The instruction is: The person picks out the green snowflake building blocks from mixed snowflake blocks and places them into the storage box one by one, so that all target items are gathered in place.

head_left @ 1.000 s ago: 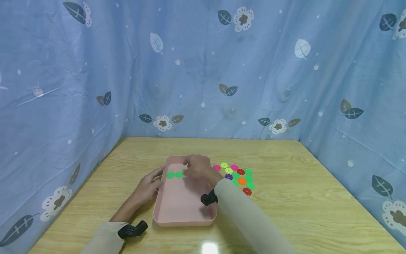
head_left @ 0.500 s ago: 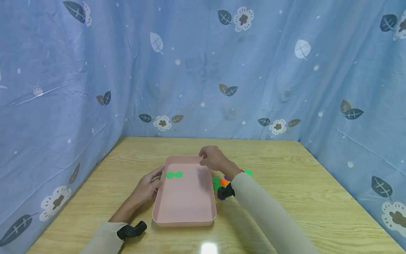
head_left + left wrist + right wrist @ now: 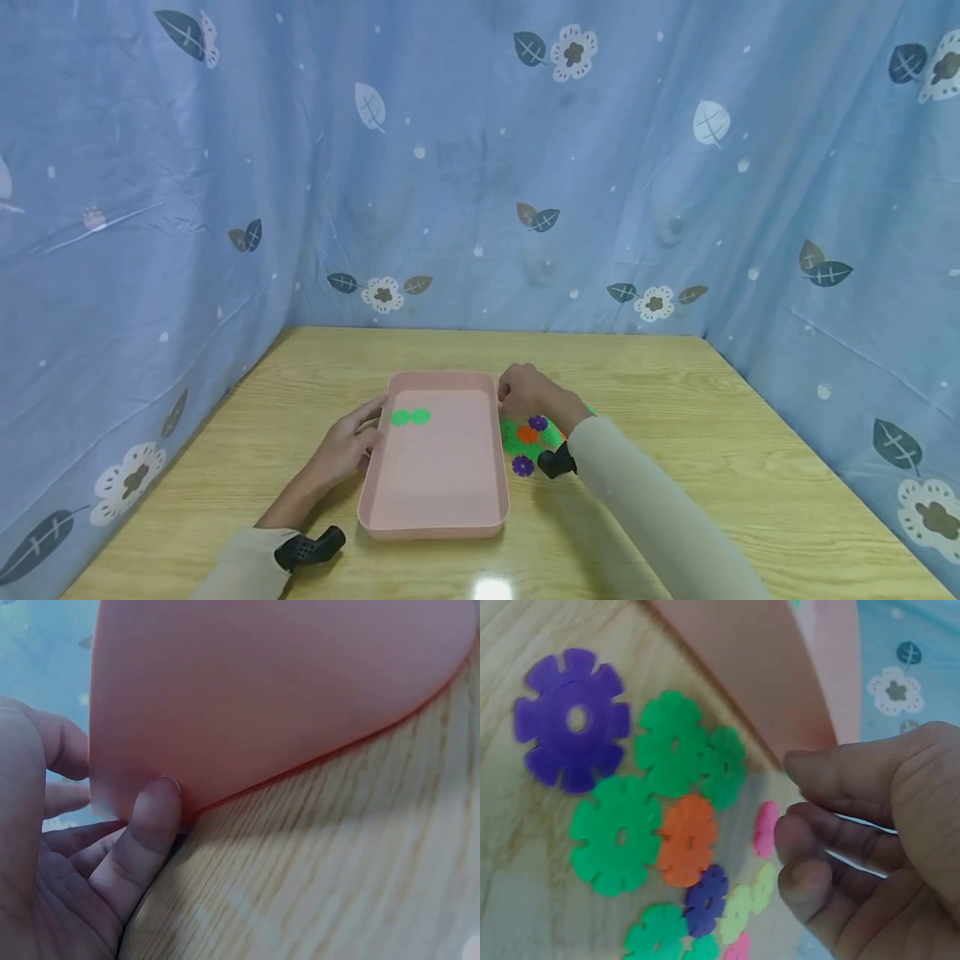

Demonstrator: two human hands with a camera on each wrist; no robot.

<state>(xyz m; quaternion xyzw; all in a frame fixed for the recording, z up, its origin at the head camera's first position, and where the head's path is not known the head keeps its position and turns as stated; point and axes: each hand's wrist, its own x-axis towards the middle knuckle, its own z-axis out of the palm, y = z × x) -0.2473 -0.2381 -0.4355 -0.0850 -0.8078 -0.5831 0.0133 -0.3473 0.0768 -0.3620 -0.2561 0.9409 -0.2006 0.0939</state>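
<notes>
My left hand [image 3: 347, 446] holds the left wall of a shallow pink tray [image 3: 435, 492]. In the left wrist view, the thumb [image 3: 154, 814] presses the outer wall while other fingers bend around its edge. Two green flower-shaped plastic discs [image 3: 411, 417] lie inside the tray, near its far left. Just beyond the tray's right wall, my right hand [image 3: 528, 392] hovers over a spread of similar discs, fingers loosely bent and nothing between them. Near it in the right wrist view are a purple disc [image 3: 600, 724], an orange disc [image 3: 688, 851] and a large green disc [image 3: 600, 844].
The wooden table [image 3: 697, 467] extends to the right of the discs. A blue patterned curtain [image 3: 480, 167] hangs behind the table and along both sides. My right forearm and sleeve [image 3: 652, 500] hide part of the disc spread in the head view.
My right hand has moved from over the tray, across its right wall, to above the discs outside. The left hand keeps its hold on the tray, and the two green discs stay put.
</notes>
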